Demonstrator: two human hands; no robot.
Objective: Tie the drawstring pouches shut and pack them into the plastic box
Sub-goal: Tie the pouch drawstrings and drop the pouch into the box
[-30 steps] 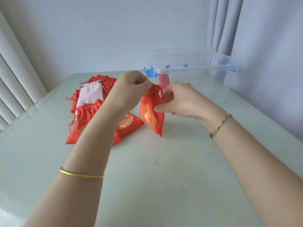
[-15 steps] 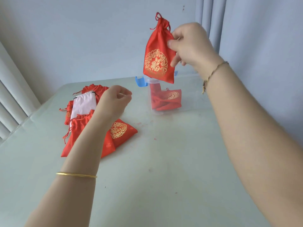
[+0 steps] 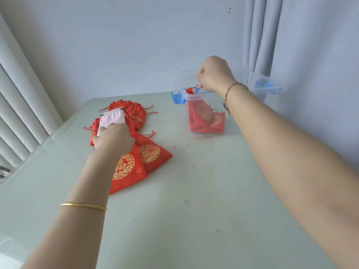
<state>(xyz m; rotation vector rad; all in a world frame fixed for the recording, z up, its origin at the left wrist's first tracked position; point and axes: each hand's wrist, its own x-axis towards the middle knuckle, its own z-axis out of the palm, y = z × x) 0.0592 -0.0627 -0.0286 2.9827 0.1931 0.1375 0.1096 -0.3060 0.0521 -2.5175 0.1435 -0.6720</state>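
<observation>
While my left hand (image 3: 113, 137) rests on the pile of red pouches (image 3: 149, 154), fingertips on the pink pouch (image 3: 112, 118), its grip hidden from me, the plastic box (image 3: 196, 97) farther right on the surface (image 3: 194, 210) holds packed pouches (image 3: 202, 115), and my right hand (image 3: 213, 74) hovers curled over its rim, its grasp unclear.

Right hand (image 3: 214, 74), left hand (image 3: 114, 139): fingers hidden, grip unclear.
</observation>
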